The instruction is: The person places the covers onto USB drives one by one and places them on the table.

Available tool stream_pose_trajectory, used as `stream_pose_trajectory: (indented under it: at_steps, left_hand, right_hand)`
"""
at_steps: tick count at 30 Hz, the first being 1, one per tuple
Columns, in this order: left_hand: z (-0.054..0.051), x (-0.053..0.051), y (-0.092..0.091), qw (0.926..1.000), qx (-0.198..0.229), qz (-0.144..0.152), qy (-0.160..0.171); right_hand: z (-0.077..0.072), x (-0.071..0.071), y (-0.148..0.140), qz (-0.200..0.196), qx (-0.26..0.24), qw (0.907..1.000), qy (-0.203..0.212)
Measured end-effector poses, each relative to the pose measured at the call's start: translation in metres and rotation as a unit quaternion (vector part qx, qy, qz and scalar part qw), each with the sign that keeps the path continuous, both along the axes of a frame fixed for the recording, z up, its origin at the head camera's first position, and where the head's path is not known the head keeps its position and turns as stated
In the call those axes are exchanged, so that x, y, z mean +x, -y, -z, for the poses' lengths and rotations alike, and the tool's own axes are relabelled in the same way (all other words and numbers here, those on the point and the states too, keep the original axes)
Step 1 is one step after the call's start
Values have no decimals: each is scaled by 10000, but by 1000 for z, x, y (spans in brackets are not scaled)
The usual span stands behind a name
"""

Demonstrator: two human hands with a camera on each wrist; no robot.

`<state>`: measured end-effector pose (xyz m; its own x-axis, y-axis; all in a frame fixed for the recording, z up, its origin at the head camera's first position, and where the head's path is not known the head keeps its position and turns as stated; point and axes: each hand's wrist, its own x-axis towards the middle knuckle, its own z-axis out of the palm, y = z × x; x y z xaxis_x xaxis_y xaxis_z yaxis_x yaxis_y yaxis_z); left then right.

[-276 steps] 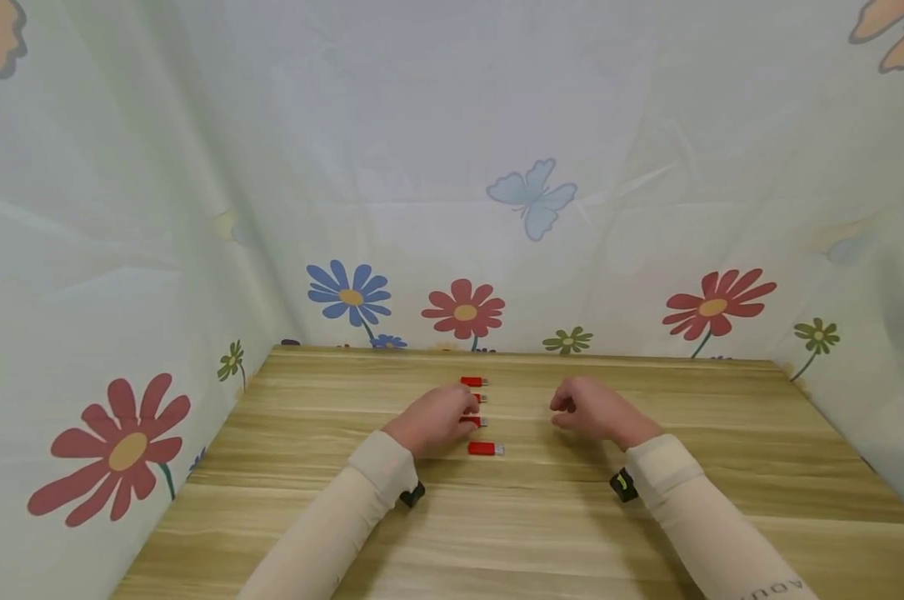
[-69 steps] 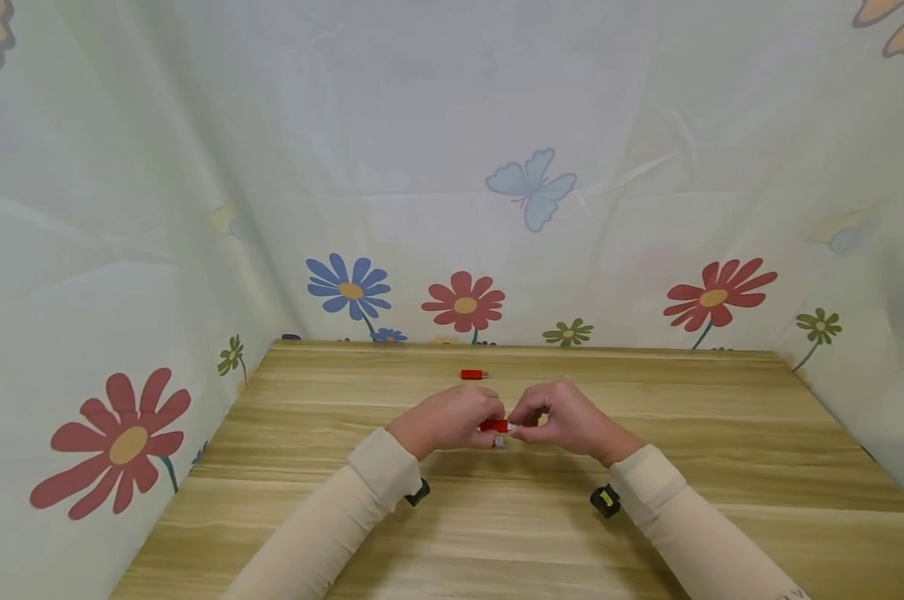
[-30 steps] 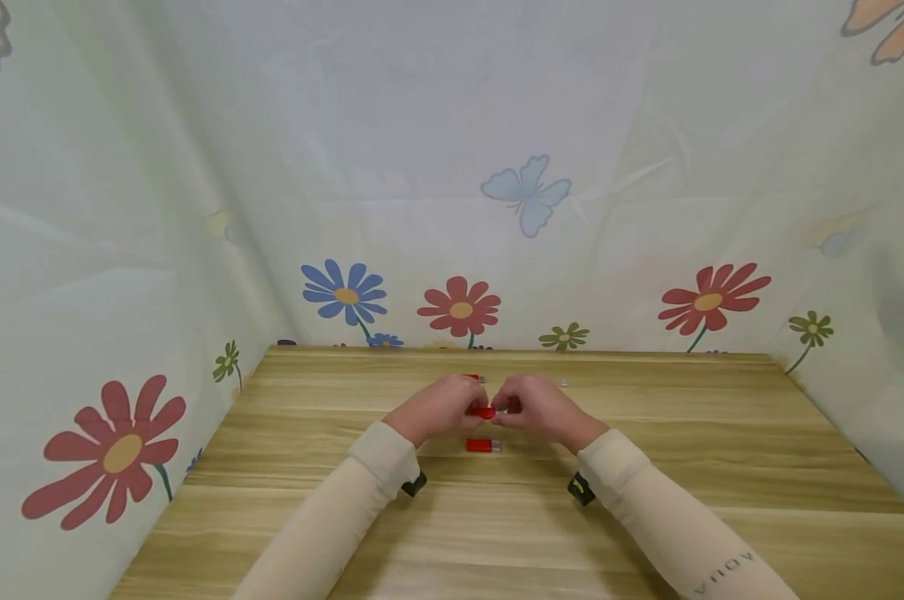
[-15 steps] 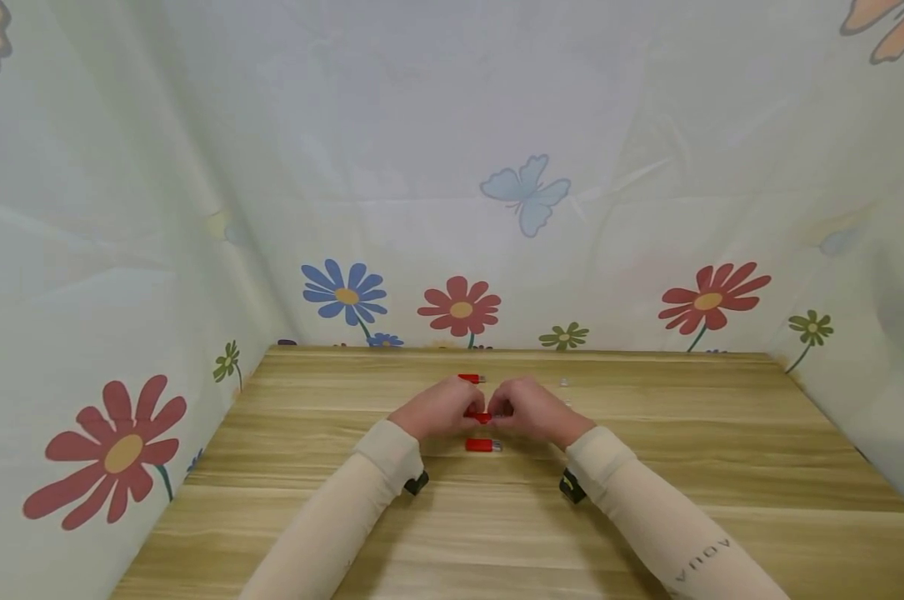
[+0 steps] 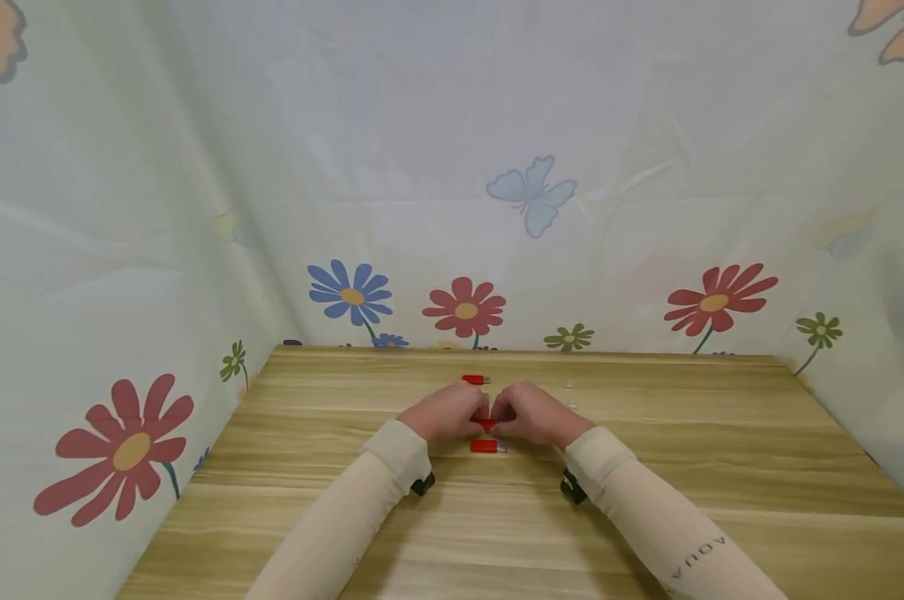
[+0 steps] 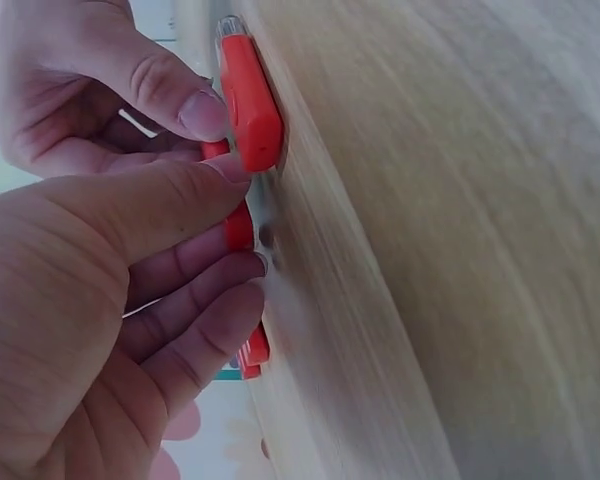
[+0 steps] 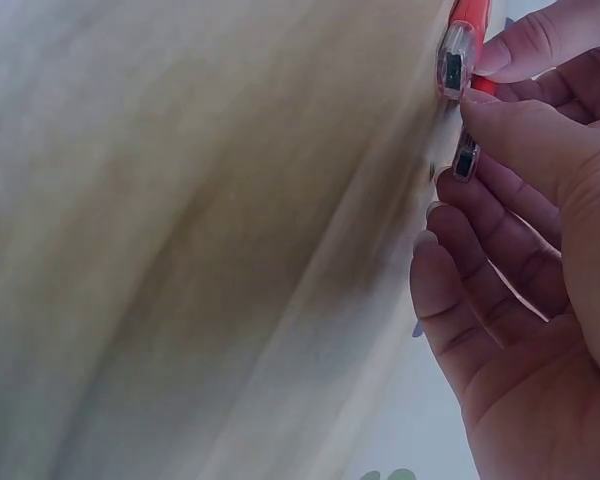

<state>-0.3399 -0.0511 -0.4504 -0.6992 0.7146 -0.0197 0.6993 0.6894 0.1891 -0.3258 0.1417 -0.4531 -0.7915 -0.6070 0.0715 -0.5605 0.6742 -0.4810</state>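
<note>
Both hands meet low over the table in the head view, around a small red stick (image 5: pixel 486 424). My left hand (image 5: pixel 452 412) pinches its red body between thumb and fingers. The thumb and fingertips of my right hand (image 5: pixel 534 412) pinch at its right end, mostly hiding that end. Nearer the table's front lies another red stick (image 5: pixel 485 447) with a clear cap over its metal end. In the left wrist view this nearer stick (image 6: pixel 250 105) lies beside the two thumbs; the right wrist view shows its clear cap (image 7: pixel 455 70). Behind the hands rests a red stick (image 5: pixel 475 380).
Two small clear pieces, one farther back (image 5: pixel 569 384) and one nearer (image 5: pixel 572 405), lie right of the sticks. The wooden table (image 5: pixel 646 517) ends at a flowered cloth backdrop (image 5: pixel 422 167). More red shows behind my left fingers in the left wrist view (image 6: pixel 254 350).
The hands, apart at first, have come together around one stick. Two clear pieces now show at the right. Over the last half second the hands have barely moved.
</note>
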Motion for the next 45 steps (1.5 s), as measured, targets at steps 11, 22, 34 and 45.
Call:
stream_pose_trajectory:
  at_steps: [11, 22, 34, 45]
  left_hand:
    - [0, 0, -1, 9999, -22, -100, 133]
    - [1, -1, 1, 9989, 101, -215, 406]
    - [-2, 1, 1, 9988, 93, -252, 418]
    - [-3, -5, 6, 9961, 309, -446, 700]
  right_hand:
    - [2, -2, 0, -2, -72, 10000, 1]
    - [1, -2, -1, -25, -126, 9998, 145]
    - [1, -3, -4, 95, -88, 9997, 229]
    - [-6, -1, -20, 494, -274, 9978, 360]
